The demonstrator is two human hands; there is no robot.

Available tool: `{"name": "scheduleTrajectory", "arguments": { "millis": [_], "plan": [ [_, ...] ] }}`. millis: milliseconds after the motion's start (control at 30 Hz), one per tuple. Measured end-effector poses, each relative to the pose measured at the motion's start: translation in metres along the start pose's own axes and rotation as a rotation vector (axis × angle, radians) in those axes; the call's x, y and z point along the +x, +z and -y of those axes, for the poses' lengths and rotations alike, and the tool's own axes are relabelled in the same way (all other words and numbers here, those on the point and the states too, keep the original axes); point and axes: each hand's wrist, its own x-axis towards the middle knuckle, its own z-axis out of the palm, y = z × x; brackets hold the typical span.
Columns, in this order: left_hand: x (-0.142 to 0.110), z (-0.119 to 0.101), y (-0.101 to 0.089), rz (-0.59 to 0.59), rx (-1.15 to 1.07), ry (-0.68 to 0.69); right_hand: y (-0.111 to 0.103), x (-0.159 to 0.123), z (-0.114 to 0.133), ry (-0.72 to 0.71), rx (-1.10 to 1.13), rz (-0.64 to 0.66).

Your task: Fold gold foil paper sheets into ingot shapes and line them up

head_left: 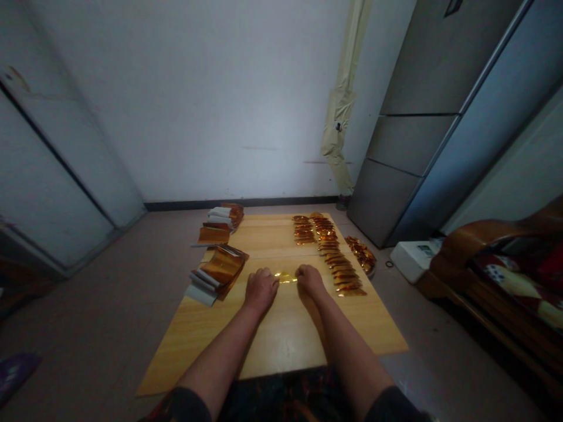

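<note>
A shiny strip of folded gold foil paper [287,278] stretches between my two hands, low over the middle of the wooden table. My left hand [263,287] is closed on its left end, and my right hand [310,278] pinches the right end. Left of my left hand lies a stack of gold foil sheets with pale backs [222,266]. To the right of my right hand, folded gold foil pieces [341,266] stand in a long overlapping row. A shorter row of folded foil pieces [303,230] sits beside it at the back.
More foil sheets [220,221] lie at the table's back left edge. A container heaped with folded foil [361,255] stands beyond the table's right edge. A fridge [396,140], a white box [411,259] and a wooden seat [479,264] are on the right.
</note>
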Motion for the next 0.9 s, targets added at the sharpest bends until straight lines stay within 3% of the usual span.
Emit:
{"name": "scheduleTrajectory", "arguments": {
  "millis": [233, 633, 900],
  "plan": [
    [0.003, 0.003, 0.006, -0.061, -0.135, 0.040, 0.009, -0.005, -0.013, -0.153, 0.044, -0.033],
    [0.001, 0.007, 0.022, -0.169, -0.109, 0.156, 0.011, -0.018, -0.004, -0.174, 0.076, -0.081],
    [-0.002, 0.006, 0.018, -0.176, -0.053, 0.148, 0.014, -0.014, -0.001, -0.180, 0.098, -0.123]
  ]
}}
